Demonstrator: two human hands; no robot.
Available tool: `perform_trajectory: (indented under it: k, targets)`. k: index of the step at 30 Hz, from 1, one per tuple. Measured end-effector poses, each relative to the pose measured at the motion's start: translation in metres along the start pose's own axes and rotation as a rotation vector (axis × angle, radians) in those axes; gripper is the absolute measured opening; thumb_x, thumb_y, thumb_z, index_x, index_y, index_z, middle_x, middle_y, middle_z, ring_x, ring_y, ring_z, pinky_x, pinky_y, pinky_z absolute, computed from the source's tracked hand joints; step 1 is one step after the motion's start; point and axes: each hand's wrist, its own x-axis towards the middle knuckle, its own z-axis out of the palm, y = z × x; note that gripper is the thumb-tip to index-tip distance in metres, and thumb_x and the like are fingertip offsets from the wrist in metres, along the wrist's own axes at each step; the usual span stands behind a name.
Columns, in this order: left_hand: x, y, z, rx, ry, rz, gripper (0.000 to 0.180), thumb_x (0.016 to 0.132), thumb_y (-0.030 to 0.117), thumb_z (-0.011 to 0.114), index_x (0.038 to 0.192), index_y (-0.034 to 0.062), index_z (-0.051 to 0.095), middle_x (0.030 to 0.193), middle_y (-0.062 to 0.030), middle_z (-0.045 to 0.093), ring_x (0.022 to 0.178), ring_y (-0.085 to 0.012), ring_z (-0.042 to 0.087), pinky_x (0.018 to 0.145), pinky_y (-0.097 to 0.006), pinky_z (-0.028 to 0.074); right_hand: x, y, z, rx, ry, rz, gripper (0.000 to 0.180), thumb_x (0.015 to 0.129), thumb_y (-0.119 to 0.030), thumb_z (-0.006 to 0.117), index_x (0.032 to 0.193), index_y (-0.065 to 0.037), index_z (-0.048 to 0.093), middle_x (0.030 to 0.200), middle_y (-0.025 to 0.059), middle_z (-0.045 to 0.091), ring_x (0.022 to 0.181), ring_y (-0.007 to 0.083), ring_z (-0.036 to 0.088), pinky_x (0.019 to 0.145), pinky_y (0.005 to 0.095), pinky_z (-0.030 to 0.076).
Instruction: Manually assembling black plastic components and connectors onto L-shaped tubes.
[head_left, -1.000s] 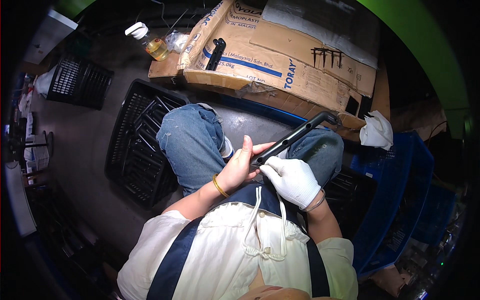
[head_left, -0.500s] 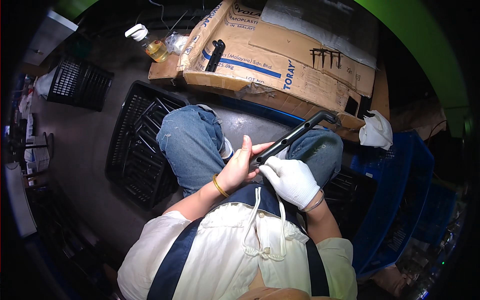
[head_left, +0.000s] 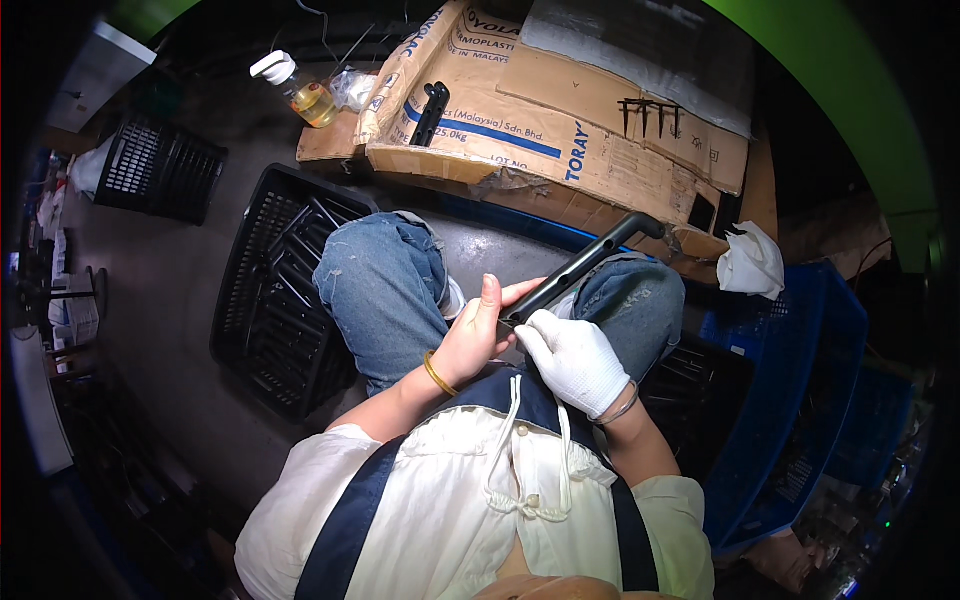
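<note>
Glossy black hook-ended bar point(head_left: 580, 265) is held over blue-denim R knee point(head_left: 637, 305), cupped by bare L hand point(head_left: 474, 338) & gripped at near end by white-gloved R hand point(head_left: 582, 362), far end just shifted slightly L, so diff. angle's presented.

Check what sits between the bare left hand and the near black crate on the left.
In the head view, the jeans-covered left leg lies between the left hand and the black crate.
</note>
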Motion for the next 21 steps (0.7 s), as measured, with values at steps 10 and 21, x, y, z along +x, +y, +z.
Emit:
perform_trajectory:
  k: [10, 21]
  targets:
    - [-0.005, 0.006, -0.016, -0.470, -0.249, -0.228, 0.049, 0.103, 0.040, 0.044, 0.138, 0.0051, 0.043, 0.064, 0.0034, 0.040, 0.047, -0.0018, 0.034, 0.042, -0.016, 0.026, 0.004, 0.051, -0.026, 0.963, 0.827, 0.259, 0.024, 0.097, -0.013, 0.058, 0.119, -0.005, 0.054, 0.074, -0.0035, 0.049, 0.049, 0.0004, 0.038, 0.040, 0.0166, 0.031]
    - [0.007, -0.006, -0.025, -0.042, -0.456, -0.195, 0.039, 0.106, 0.029, 0.040, 0.135, 0.0036, 0.039, 0.078, 0.0000, 0.051, 0.060, -0.0070, 0.052, 0.055, -0.022, 0.047, 0.015, 0.038, -0.012, 0.624, 0.486, 0.255, 0.012, 0.093, -0.013, 0.063, 0.092, -0.001, 0.061, 0.080, 0.0011, 0.060, 0.075, 0.0054, 0.053, 0.066, 0.0233, 0.046]
